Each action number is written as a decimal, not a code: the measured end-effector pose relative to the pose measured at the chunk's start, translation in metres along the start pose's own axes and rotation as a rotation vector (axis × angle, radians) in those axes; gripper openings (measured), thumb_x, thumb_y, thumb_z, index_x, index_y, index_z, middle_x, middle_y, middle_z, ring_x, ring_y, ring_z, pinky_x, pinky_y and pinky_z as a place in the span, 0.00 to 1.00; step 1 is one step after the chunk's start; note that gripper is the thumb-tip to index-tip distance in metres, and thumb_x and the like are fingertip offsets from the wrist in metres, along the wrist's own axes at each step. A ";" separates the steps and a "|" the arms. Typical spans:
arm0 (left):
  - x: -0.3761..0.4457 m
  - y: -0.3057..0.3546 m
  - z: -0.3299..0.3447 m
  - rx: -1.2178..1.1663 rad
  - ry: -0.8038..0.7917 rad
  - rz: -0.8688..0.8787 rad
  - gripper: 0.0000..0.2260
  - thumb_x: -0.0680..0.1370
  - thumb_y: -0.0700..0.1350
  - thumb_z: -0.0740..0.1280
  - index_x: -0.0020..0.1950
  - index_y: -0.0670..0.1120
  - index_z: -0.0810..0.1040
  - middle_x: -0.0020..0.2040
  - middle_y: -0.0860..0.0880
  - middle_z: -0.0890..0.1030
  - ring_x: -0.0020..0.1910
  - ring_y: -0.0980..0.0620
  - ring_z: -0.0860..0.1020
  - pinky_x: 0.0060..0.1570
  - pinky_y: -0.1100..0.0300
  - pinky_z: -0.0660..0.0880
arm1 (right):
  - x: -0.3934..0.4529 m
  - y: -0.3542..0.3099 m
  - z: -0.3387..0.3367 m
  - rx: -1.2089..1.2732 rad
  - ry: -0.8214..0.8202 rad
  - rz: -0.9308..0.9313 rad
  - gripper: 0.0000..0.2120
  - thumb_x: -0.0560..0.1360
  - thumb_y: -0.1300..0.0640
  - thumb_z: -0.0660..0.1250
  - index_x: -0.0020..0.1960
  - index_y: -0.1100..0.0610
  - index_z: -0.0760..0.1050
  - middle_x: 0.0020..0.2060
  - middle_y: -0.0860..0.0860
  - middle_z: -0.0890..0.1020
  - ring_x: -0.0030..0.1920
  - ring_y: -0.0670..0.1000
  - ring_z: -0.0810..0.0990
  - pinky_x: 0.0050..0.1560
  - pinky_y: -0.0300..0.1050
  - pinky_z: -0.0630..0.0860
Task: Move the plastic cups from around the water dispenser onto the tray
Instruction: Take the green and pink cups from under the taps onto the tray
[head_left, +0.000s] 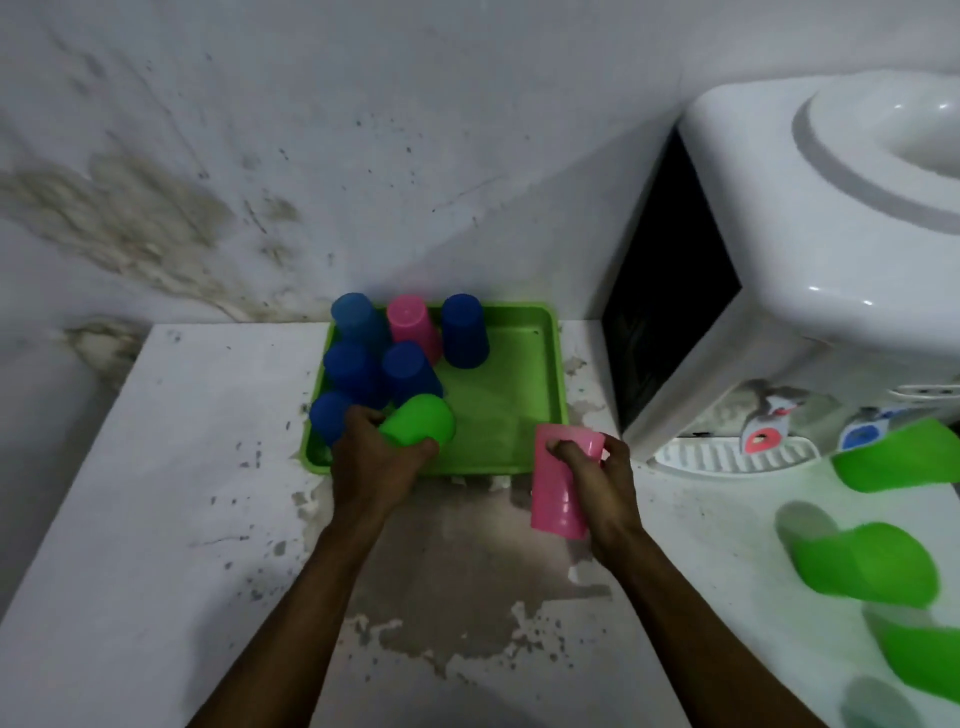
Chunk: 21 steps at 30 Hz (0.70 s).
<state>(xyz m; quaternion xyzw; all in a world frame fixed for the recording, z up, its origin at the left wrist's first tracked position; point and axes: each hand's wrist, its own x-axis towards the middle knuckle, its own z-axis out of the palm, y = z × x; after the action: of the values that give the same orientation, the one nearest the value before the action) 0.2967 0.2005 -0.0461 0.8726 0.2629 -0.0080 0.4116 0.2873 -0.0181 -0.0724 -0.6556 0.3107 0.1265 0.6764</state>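
Note:
A green tray (524, 364) lies on the white counter by the wall. Several blue cups (464, 332) and one pink cup (411, 319) stand upside down along its left and back. My left hand (376, 457) grips a green cup (422, 420), tilted over the tray's front left part. My right hand (597, 480) holds a pink cup (558, 480) just in front of the tray's front right corner, two fingers hooked into its mouth. Three green cups (865, 564) stand at the right, in front of the white water dispenser (810, 270).
A stained wall rises right behind the tray. The dispenser's drip grille (722, 457) and two taps (763, 431) face the counter's right side. The counter's paint is worn in front of the tray. The counter's left edge drops off at the far left.

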 end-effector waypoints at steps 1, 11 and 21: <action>0.004 0.000 0.000 0.040 0.009 0.029 0.30 0.63 0.47 0.79 0.58 0.42 0.70 0.49 0.47 0.75 0.45 0.47 0.73 0.41 0.56 0.70 | 0.002 -0.004 0.005 -0.005 -0.020 0.013 0.28 0.70 0.58 0.73 0.62 0.51 0.60 0.50 0.53 0.75 0.48 0.57 0.80 0.46 0.57 0.81; 0.033 -0.014 0.013 0.270 -0.040 0.091 0.31 0.61 0.49 0.78 0.58 0.44 0.68 0.55 0.40 0.78 0.55 0.39 0.75 0.44 0.48 0.77 | 0.033 -0.032 0.057 -0.387 0.001 -0.094 0.29 0.62 0.56 0.79 0.57 0.54 0.67 0.52 0.54 0.76 0.46 0.56 0.79 0.42 0.54 0.81; 0.044 -0.011 0.016 0.575 -0.041 0.119 0.25 0.66 0.52 0.75 0.57 0.46 0.71 0.55 0.45 0.79 0.54 0.41 0.78 0.46 0.51 0.74 | 0.072 -0.058 0.110 -0.974 0.069 -0.331 0.33 0.59 0.46 0.78 0.59 0.52 0.69 0.55 0.54 0.76 0.53 0.59 0.78 0.45 0.48 0.73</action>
<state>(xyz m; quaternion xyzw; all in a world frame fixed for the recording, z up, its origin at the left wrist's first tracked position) 0.3329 0.2148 -0.0742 0.9670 0.1898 -0.0755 0.1524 0.4042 0.0653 -0.0736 -0.9388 0.1301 0.1261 0.2930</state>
